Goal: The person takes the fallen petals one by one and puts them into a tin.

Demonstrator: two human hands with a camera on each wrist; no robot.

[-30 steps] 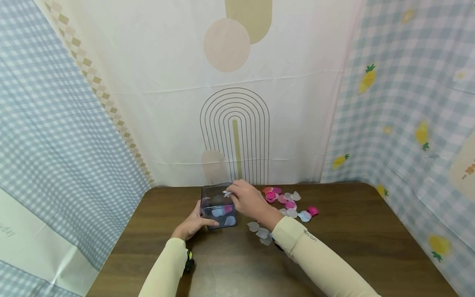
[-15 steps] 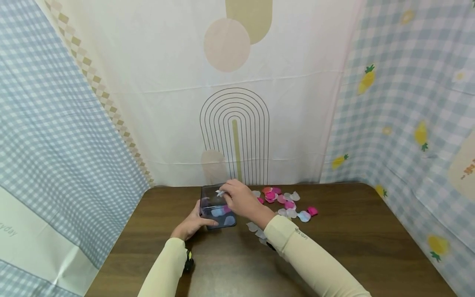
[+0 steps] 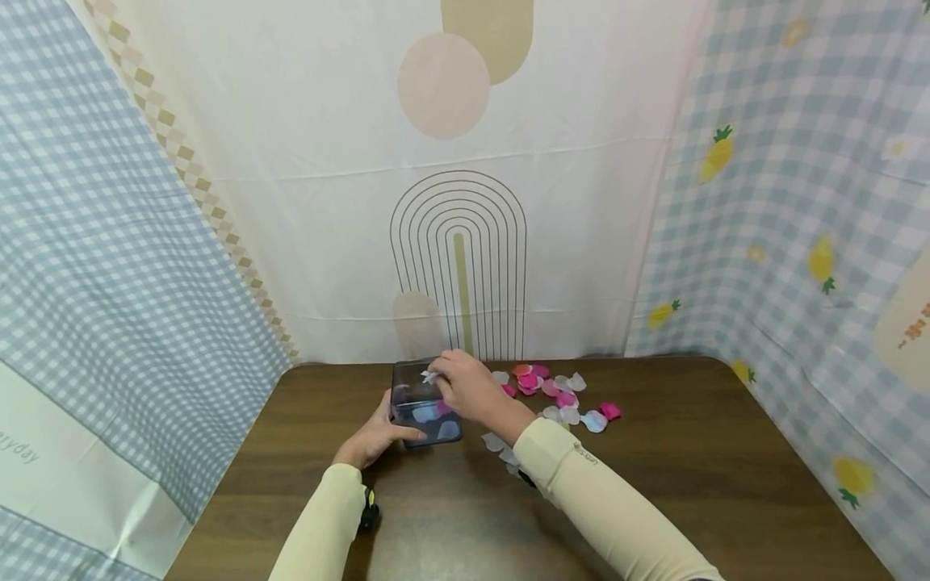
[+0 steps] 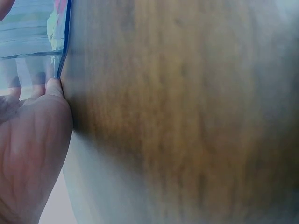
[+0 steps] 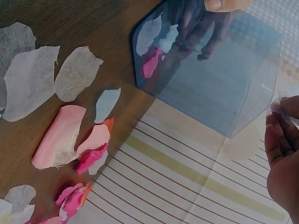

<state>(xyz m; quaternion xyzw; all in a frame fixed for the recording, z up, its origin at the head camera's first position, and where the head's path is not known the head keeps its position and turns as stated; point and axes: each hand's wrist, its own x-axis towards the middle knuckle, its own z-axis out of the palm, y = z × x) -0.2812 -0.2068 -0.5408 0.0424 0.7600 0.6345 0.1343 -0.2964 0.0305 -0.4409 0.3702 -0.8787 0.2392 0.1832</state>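
Note:
A clear bluish plastic box point(image 3: 410, 395) stands on the table, with its open top facing up. My left hand point(image 3: 374, 440) holds it from the left side, thumb across the front wall; in the left wrist view fingers show through the plastic. Inside lie several petals, pale blue and magenta, seen through the wall as a magenta petal point(image 5: 151, 64) and a whitish petal point(image 5: 149, 35). Over the box's opening, my right hand point(image 3: 468, 387) pinches a small whitish petal point(image 3: 429, 376) between thumb and fingers. In the right wrist view that hand point(image 5: 284, 144) is beside the box's rim.
To the right of the box, loose fabric petals are scattered: a pink cluster point(image 3: 529, 383), white petals point(image 3: 494, 441), a pale blue petal point(image 3: 594, 421) and a magenta petal point(image 3: 610, 411). A patterned curtain point(image 3: 327, 242) hangs behind the brown wooden table point(image 3: 654, 476).
My right hand has moved slightly left with the whitish petal, farther over the box's opening, then stays nearly still. My left hand and the box have not moved.

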